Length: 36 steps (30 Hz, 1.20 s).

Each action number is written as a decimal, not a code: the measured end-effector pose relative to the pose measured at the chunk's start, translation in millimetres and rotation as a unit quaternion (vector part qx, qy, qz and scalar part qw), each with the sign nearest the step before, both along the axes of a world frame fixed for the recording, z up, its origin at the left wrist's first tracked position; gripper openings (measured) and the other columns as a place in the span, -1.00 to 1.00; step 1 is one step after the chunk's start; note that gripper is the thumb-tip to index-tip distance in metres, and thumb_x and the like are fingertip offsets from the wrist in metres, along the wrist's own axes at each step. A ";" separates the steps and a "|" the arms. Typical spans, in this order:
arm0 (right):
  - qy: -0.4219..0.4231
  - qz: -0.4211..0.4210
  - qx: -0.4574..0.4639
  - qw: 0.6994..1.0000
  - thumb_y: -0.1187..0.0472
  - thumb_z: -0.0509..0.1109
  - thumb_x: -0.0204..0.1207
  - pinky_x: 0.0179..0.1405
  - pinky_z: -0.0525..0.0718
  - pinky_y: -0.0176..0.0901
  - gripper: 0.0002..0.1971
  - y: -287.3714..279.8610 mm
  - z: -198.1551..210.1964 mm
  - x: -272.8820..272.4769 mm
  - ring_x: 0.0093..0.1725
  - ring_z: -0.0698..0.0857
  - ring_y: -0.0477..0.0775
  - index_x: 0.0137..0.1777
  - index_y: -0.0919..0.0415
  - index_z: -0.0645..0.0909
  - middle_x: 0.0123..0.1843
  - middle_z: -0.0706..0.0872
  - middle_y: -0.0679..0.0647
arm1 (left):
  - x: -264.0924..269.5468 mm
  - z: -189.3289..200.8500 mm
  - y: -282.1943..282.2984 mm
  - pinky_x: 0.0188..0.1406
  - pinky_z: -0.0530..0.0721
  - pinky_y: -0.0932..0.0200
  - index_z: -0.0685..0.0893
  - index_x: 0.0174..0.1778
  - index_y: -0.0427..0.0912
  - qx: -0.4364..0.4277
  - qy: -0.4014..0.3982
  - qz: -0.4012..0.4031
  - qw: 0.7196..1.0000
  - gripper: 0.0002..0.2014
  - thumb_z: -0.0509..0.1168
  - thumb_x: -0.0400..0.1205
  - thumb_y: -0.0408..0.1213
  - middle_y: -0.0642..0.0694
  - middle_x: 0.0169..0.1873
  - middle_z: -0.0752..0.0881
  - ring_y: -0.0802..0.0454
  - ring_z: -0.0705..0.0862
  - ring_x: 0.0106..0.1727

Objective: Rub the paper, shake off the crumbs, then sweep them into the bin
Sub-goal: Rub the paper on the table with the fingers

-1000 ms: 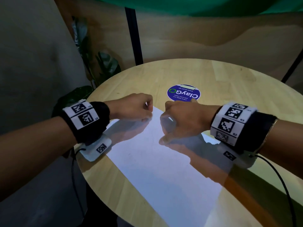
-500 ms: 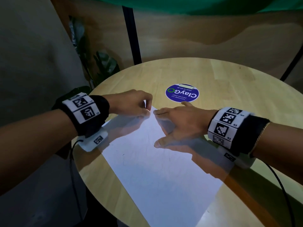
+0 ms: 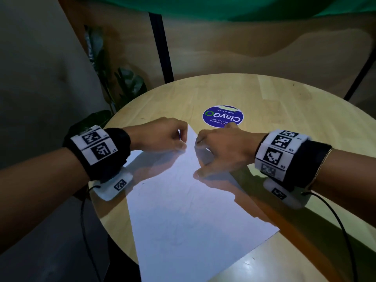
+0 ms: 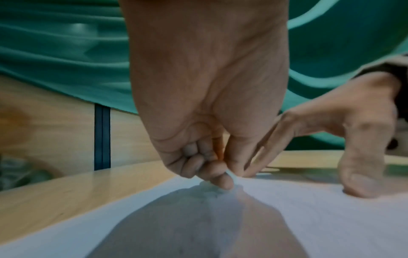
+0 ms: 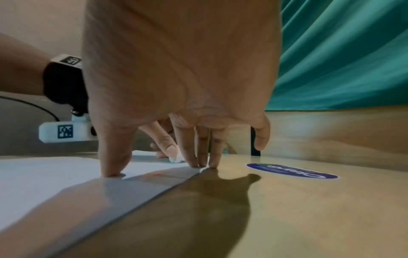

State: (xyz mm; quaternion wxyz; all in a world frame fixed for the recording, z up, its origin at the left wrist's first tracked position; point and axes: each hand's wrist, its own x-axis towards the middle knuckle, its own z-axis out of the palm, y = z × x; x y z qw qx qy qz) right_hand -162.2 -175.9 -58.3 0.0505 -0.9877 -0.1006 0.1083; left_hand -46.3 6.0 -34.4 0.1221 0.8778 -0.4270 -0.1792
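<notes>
A white sheet of paper (image 3: 183, 210) lies slantwise on the round wooden table (image 3: 264, 94). My left hand (image 3: 180, 143) hovers over the sheet's far corner with curled fingers and pinches a small white eraser (image 4: 230, 174) against the paper. Seen from the right wrist, the eraser (image 5: 176, 158) shows just beyond my fingers. My right hand (image 3: 203, 153) is spread flat, its fingertips (image 5: 203, 162) pressing the sheet's right edge near that corner and its thumb pressing further in. Faint pencil marks show mid-sheet. No bin is in view.
A round blue sticker (image 3: 222, 116) sits on the table just beyond my right hand. A black post (image 3: 160, 43) and a leafy plant (image 3: 126, 84) stand behind the table's far left edge. The sheet's near end overhangs the table edge toward me.
My right hand has opened from a loose fist and now lies spread flat on the paper. The left hand has stayed at the far corner with the eraser.
</notes>
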 end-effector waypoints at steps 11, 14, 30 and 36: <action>0.057 -0.037 0.027 0.997 -0.77 0.25 0.30 0.67 0.14 0.53 0.14 -12.5 -13.4 1.4 0.79 0.21 0.02 0.81 -0.18 0.19 0.79 0.25 -0.29 | -10.5 -8.6 -13.2 -0.09 0.68 0.11 0.70 0.00 -0.08 -0.015 0.016 -0.049 0.999 -0.92 0.48 0.74 -0.28 -0.04 -0.16 0.89 0.07 0.78 -0.15; 0.057 -0.034 0.040 0.997 -0.65 0.33 0.43 0.65 0.13 0.57 -0.17 -12.5 -5.4 -3.2 0.59 0.34 -0.01 0.62 -0.27 0.41 0.61 0.39 -0.30 | -16.8 -7.0 -17.7 -0.05 0.78 0.08 0.72 0.02 -0.13 0.024 0.082 -0.077 0.993 -0.92 0.50 0.75 -0.27 -0.08 -0.10 0.94 0.01 0.87 -0.11; 0.070 -0.044 0.054 0.995 -0.73 0.31 0.34 0.65 0.01 0.68 -0.08 -12.5 -9.5 -3.9 0.72 0.33 0.09 0.62 -0.28 0.42 0.69 0.41 -0.20 | -22.5 -8.5 -28.8 -0.14 0.67 0.40 0.76 -0.02 -0.17 0.018 0.062 -0.059 0.996 -0.91 0.52 0.75 -0.26 0.05 -0.24 0.93 0.26 0.78 -0.26; 0.067 -0.045 0.047 0.996 -0.77 0.29 0.29 0.67 -0.04 0.67 0.03 -12.4 -12.1 0.0 0.82 0.20 0.13 0.73 -0.36 0.22 0.81 0.26 -0.20 | -17.7 -9.2 -26.4 -0.08 0.65 0.22 0.70 -0.02 -0.13 -0.005 0.018 -0.051 0.999 -0.90 0.48 0.76 -0.29 0.15 -0.29 0.86 0.26 0.75 -0.23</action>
